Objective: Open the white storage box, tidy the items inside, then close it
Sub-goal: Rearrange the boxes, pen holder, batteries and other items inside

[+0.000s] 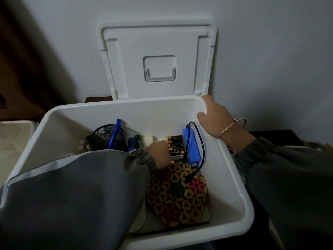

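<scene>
White storage box, seemingly light, stiff, smooth plastic, is sitting open, lid leaning at 12 o'clock; right hand is gripping its rim at 2 o'clock, likely the surest hold, while left hand is resting on batteries inside, grip indiscernible.
</scene>
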The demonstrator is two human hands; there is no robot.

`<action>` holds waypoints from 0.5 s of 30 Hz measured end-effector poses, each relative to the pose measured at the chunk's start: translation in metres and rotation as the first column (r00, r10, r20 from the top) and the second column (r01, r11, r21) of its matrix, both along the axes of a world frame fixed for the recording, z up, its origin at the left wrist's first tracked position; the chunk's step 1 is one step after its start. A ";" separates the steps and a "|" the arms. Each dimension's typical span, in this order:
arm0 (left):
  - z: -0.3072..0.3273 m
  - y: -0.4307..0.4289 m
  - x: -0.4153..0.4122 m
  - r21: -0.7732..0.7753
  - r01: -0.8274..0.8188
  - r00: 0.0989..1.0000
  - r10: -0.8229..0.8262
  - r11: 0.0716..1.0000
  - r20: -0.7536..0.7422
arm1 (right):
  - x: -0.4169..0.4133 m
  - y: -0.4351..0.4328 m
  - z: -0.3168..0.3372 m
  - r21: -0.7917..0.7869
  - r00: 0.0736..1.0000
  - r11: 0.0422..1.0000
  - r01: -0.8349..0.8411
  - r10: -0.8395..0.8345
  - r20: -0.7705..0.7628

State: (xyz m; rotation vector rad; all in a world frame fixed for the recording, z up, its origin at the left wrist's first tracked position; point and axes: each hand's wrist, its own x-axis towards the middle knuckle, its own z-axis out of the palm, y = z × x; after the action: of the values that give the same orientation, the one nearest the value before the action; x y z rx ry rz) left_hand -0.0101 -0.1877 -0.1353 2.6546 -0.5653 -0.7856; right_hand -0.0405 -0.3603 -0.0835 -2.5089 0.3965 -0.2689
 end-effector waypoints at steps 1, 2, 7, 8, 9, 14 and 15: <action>-0.001 -0.001 -0.001 -0.006 0.005 1.000 -0.005 1.000 -0.006 | 0.000 0.000 0.000 -0.002 1.000 1.000 0.000 0.000 -0.001; -0.001 -0.003 -0.003 -0.019 0.005 1.000 -0.005 1.000 -0.023 | 0.000 0.000 0.000 -0.006 1.000 1.000 0.001 -0.001 -0.004; -0.003 -0.002 -0.004 -0.076 0.014 0.995 -0.021 0.997 -0.097 | 0.000 0.000 0.000 -0.012 1.000 1.000 0.010 -0.010 -0.016; -0.001 0.001 -0.002 -0.087 0.033 0.994 -0.042 0.996 -0.097 | 0.000 0.000 0.001 -0.011 1.000 1.000 0.011 -0.011 -0.017; 0.002 0.006 0.002 -0.091 0.063 0.995 -0.070 0.994 -0.074 | 0.000 0.000 0.001 -0.010 1.000 1.000 0.011 -0.011 -0.018; 0.011 0.026 0.022 -0.015 0.274 0.954 -0.269 0.962 0.134 | -0.001 0.000 0.001 -0.010 1.000 1.000 0.004 -0.004 -0.014; 0.010 0.027 0.023 0.031 0.327 0.933 -0.328 0.944 0.148 | -0.001 0.000 0.001 -0.008 1.000 1.000 0.005 -0.005 -0.013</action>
State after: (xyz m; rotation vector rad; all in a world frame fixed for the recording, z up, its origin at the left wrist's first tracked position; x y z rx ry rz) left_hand 0.0132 -0.1608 -0.1250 2.6750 -1.0695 -0.6731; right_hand -0.0417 -0.3600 -0.0823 -2.5188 0.4080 -0.2564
